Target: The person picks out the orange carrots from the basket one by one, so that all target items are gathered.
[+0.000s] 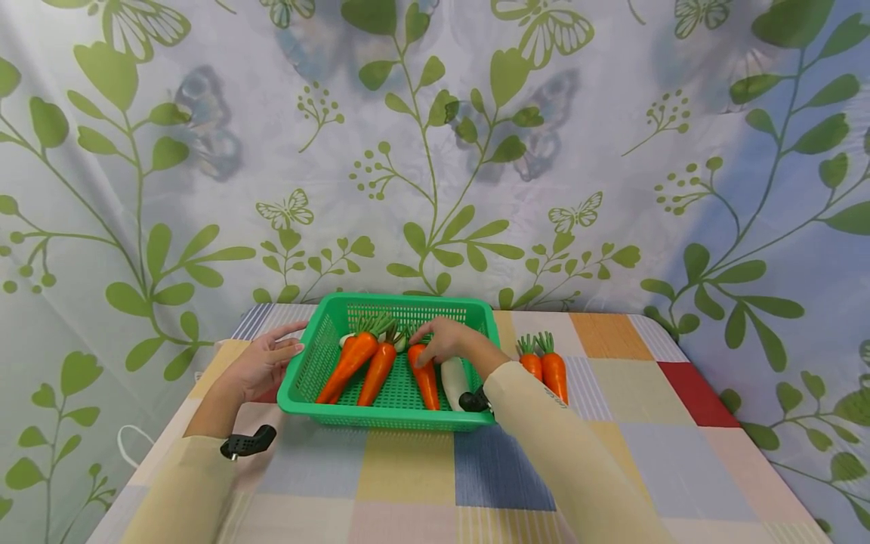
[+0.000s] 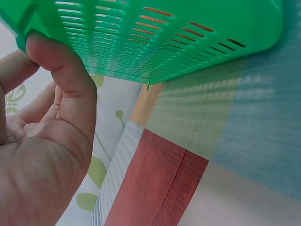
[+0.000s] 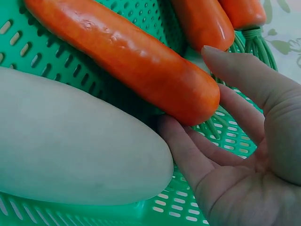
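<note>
A green plastic basket (image 1: 381, 418) holds several orange carrots with green tops and a white radish (image 3: 80, 141). My left hand (image 1: 263, 365) is at its left side, where the thumb and a finger hold the rim; the left wrist view shows the thumb (image 2: 51, 52) against the rim's edge. Inside the basket, my right hand (image 1: 445, 340) has its thumb and fingers around the top end of a carrot (image 1: 424, 381). In the right wrist view one finger lies between this carrot (image 3: 136, 66) and the radish. Two more carrots (image 1: 378, 368) lie to its left.
To the right of the basket two carrots (image 1: 553, 370) lie side by side on the patchwork tablecloth (image 1: 408, 468). A curtain (image 1: 435, 189) printed with leaves and butterflies hangs right behind the table. A white cable (image 1: 129, 446) loops beside the table's left edge.
</note>
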Tool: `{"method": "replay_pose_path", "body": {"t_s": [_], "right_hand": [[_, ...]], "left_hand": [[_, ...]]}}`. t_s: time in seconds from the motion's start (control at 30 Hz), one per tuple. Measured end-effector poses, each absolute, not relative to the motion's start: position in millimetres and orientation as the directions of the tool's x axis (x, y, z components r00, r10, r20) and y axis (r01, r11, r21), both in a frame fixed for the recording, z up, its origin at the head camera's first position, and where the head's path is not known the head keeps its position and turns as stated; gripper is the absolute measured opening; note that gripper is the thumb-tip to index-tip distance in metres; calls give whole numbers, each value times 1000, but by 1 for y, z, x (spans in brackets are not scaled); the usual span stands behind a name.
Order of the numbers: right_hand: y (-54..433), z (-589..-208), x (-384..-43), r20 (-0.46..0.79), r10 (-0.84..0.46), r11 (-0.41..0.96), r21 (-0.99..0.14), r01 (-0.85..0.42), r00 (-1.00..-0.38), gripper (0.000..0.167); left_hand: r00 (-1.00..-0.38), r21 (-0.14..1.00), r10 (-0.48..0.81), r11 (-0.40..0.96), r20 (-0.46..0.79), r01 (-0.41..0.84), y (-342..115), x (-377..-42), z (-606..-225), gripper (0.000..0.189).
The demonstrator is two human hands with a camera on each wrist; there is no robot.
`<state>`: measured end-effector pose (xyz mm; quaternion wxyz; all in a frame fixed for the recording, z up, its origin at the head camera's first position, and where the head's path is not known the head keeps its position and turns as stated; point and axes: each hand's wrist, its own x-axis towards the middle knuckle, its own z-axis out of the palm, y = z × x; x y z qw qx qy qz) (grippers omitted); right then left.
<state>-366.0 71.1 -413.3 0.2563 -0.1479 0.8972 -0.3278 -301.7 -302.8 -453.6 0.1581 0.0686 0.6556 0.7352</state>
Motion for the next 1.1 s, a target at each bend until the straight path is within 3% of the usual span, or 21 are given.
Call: {"method": "replay_pose_path", "body": {"t_s": [0.37, 1.1], "right_hand": [[70, -414, -370, -356, -442, 750, -651, -120, -823, 46], [73, -406, -365, -354, -367, 679, -734, 13, -860, 52]], "left_hand": [[-943, 989, 318, -76, -96, -126, -305, -304, -456, 65], [-939, 986, 328, -89, -106, -142, -308, -307, -455, 63]]}}
